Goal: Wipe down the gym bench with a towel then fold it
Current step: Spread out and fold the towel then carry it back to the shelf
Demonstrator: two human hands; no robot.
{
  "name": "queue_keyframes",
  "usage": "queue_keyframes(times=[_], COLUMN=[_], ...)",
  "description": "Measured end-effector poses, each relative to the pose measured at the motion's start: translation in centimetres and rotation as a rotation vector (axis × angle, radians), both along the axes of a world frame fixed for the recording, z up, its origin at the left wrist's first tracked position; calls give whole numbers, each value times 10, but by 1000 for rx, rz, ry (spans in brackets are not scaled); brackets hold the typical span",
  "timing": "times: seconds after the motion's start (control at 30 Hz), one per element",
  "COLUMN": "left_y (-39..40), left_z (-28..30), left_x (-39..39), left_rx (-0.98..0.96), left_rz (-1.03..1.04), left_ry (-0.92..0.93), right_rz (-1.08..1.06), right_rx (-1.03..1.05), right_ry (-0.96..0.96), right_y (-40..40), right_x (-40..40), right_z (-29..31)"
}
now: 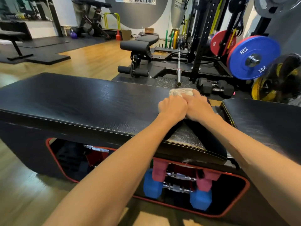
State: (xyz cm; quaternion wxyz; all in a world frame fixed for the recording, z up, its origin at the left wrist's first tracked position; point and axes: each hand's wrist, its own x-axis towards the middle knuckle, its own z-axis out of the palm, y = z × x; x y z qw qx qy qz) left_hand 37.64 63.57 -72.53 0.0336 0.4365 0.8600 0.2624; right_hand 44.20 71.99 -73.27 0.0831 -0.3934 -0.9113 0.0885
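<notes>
gym, black padded surface (73, 101). wiping step: left hand (173, 107) and right hand (199, 106) clenched on bunched towel (179, 92) at far edge. next: sweep the rest, then fold.

The room is bright. Light shines off the black bench (81, 95) top. The blue weight plate (254, 57) looks blurry, and the edges bend.

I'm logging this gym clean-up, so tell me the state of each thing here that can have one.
towel: bunched up, pressed on the bench's far edge
bench: flat, towel on it
left hand: fingers curled, gripping the towel
right hand: gripping the towel, touching the left hand
dumbbells: stored under the bench
barbell: lying on the floor
</notes>
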Motion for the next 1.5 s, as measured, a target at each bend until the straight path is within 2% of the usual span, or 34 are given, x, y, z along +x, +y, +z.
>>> queue_keyframes(times=[0.2, 0.5, 0.6, 0.7, 0.8, 0.87, 0.93, 1.0, 1.1, 1.23, 1.37, 1.5], left_y=[-46, -175, -205, -227, -246, -253, -252, -246, -236, -229, -230, -229], left_z=[0, 2, -1, -11, -11, -7, -3, -4, -2, -4, -14, -6], left_x=[-32, -134, -159, -171, -174, -177, -178, -182, -185, -185, -192, -201], left_rx=[-37, -149, -128, -77, 38, -42, -194, -230, -204, -161, 88, 121], left_rz=[104, 440, 504, 444, 197, -6, -115, -132, -107, -58, -7, 6], left_ry=[44, 35, 10, 133, 429, 516, 599, 651, 645, 592, 360, 249], right_rz=[81, 349, 389, 438, 572, 606, 685, 755, 837, 899, 848, 820], right_rx=[120, 85, 58, -125, -371, -305, -139, -71, 16, 165, -32, -156], right_ry=[-24, -25, -2, 29, 327, 408, 317, 172, 120, 233, 428, 540], right_y=[-45, -160, -189, -182, -154, -131, -111, -101, -99, -107, -116, -126], right_x=[-36, -169, -197, -201, -174, -147, -127, -120, -128, -142, -153, -173], right_z=[-1, -7, -7, 3, 19, 20, 14, 8, -2, -16, -18, 8])
